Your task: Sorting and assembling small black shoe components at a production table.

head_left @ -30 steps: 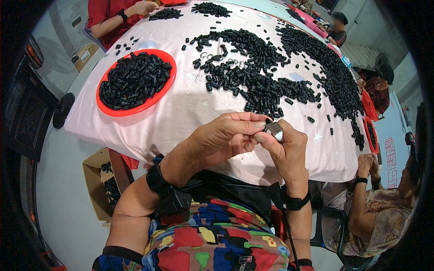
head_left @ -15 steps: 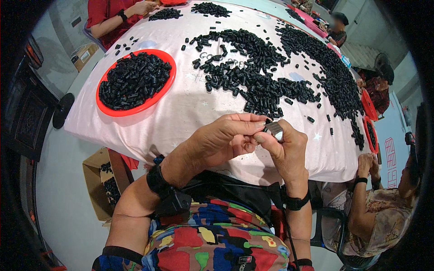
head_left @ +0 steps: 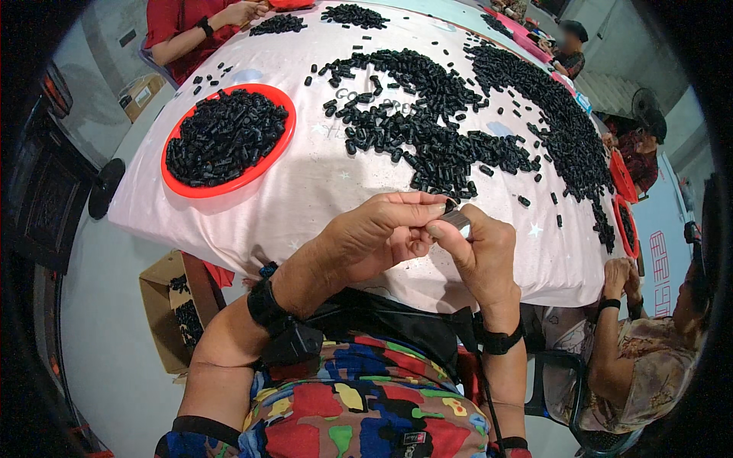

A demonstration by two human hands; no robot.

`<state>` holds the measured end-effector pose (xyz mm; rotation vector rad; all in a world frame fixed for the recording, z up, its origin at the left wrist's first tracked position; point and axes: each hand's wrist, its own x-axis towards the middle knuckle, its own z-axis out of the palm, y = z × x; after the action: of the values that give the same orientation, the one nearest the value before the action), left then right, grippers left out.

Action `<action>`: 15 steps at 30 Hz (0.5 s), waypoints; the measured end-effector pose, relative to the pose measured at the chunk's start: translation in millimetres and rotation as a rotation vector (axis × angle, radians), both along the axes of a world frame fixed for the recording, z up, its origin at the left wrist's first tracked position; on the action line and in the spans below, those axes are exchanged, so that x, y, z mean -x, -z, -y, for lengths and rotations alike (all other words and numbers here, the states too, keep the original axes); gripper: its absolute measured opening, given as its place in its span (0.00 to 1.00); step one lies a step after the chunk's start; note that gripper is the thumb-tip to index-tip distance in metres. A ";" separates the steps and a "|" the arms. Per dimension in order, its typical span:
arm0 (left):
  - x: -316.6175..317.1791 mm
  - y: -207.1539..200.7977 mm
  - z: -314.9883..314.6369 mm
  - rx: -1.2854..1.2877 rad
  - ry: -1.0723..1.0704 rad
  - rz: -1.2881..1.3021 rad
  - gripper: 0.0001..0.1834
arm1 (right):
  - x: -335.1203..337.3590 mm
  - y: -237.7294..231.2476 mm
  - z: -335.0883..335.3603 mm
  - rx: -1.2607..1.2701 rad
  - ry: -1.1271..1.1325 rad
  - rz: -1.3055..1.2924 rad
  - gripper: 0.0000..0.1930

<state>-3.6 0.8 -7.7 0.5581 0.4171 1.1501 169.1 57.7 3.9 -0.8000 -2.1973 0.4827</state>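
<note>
A desk (head_left: 305,206) under a pale pink, star-printed cloth fills the middle of the view. Small black cylindrical pieces lie across it in a central heap (head_left: 424,114) and a longer band (head_left: 573,145) farther right, with loose ones between. Near the left edge stands a red basin (head_left: 289,122) filled with similar pieces. On the pale floor (head_left: 99,320), below the desk's left side, an open cardboard box (head_left: 158,313) holds more dark pieces. A co-worker in red (head_left: 169,34) is at the far left, and another in a patterned top (head_left: 637,366) sits at the right.

Both forearms rise from the lower edge, and the hands meet above the near part of the desk, just short of the central heap. The left hand (head_left: 370,237) comes in palm inward, thumb and forefinger pinched on a small black piece (head_left: 451,204). The right hand (head_left: 489,248) has its fingers curled round a silver metal piece (head_left: 456,222), the thumb pressed along it, right beside the black one.

Compared with half a second ago, the metal piece is turned and lies flatter; the basin and the heaps appear unchanged.
</note>
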 end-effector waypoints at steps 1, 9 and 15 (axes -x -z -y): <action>-0.4 -0.2 0.1 0.000 0.001 0.000 0.16 | 0.0 -0.4 0.8 -0.023 0.006 0.027 0.20; 1.8 -5.3 -0.2 0.024 0.015 -0.017 0.15 | 0.2 -16.0 8.3 0.162 -0.059 -0.251 0.10; 3.7 -15.0 3.0 0.075 -0.016 -0.099 0.11 | -0.9 -15.1 4.9 0.261 -0.208 -0.264 0.10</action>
<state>-7.3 -2.2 7.3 0.5481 0.5485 1.1201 170.0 52.8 19.1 -0.6022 -2.0026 0.9385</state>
